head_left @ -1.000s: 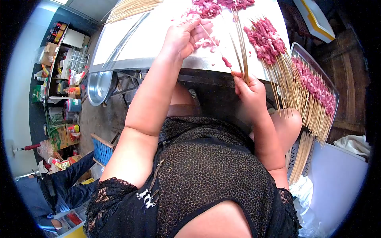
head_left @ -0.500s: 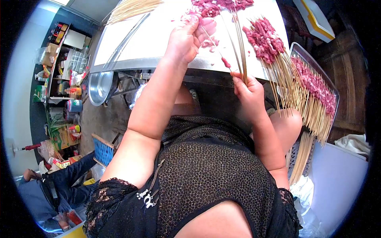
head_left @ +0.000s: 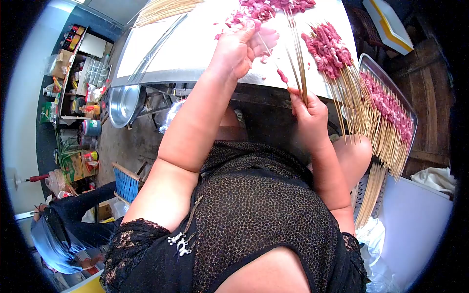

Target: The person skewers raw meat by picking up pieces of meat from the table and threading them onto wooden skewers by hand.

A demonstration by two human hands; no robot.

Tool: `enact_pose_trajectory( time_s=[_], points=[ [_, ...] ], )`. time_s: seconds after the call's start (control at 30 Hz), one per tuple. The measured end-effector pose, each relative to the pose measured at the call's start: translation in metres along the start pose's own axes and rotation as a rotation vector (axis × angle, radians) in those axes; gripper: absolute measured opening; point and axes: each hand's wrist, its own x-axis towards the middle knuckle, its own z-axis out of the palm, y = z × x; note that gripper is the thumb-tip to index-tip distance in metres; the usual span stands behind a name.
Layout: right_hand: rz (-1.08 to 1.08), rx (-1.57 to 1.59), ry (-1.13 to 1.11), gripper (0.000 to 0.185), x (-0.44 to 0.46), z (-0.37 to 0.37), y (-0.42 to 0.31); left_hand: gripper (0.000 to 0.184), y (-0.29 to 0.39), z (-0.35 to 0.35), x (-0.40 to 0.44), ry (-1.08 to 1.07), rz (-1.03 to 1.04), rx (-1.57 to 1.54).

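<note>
My left hand (head_left: 237,51) is over the white table (head_left: 195,44), its thumb and forefinger pinched on a piece of meat beside the meat pile (head_left: 261,10); the other fingers are loosely spread. The fingertips partly hide that piece. In my right hand (head_left: 310,115), at the table's front edge, is a bunch of thin skewers (head_left: 299,58). One skewer slants from it toward my left fingertips, with a small red meat piece (head_left: 282,75) low on its shaft. Loaded meat skewers (head_left: 330,49) lie to the right, handles over the edge.
A metal tray (head_left: 413,117) of loaded skewers stands at the right. Bare skewers (head_left: 163,10) and metal rods (head_left: 159,46) lie at the table's left. Below is a metal basin (head_left: 124,106). Another person (head_left: 68,229) is at lower left, near a blue basket (head_left: 126,184).
My left hand has shifted slightly right, over small meat pieces. My right hand stays almost in place with the skewers. The other person at lower left has changed posture.
</note>
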Motion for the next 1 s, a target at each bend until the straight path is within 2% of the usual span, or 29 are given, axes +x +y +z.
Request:
enact_pose_trajectory(
  time_s=[0.17,0.27,0.37,0.5,0.57,0.67,0.77,1.0],
  points=[
    [0.063,0.12,-0.049,0.017,0.001,-0.004,-0.004,0.027,0.002,-0.005,0.0,-0.052,-0.017,0.074],
    [0.28,0.433,-0.18,0.02,0.003,-0.009,-0.015,0.027,0.004,-0.005,-0.003,-0.106,0.018,0.124],
    [0.329,0.543,-0.202,0.02,0.006,-0.011,-0.011,0.026,0.001,0.002,-0.008,-0.09,-0.017,0.124],
    [0.265,0.439,-0.158,0.02,0.008,-0.013,-0.009,0.027,0.0,0.0,-0.007,-0.072,-0.025,0.112],
    [0.09,0.253,-0.072,0.018,0.009,-0.013,-0.005,0.028,0.003,-0.005,-0.006,-0.11,0.033,0.086],
    [0.009,0.143,-0.047,0.017,0.007,-0.011,0.0,0.026,0.006,-0.007,-0.005,-0.093,0.06,-0.011],
    [-0.016,0.05,-0.041,0.017,0.005,-0.012,0.0,0.026,0.011,-0.008,-0.006,-0.056,0.06,0.001],
    [-0.042,0.07,-0.02,0.018,0.003,-0.007,0.002,0.027,0.003,0.0,-0.009,-0.072,0.051,0.091]
  ],
)
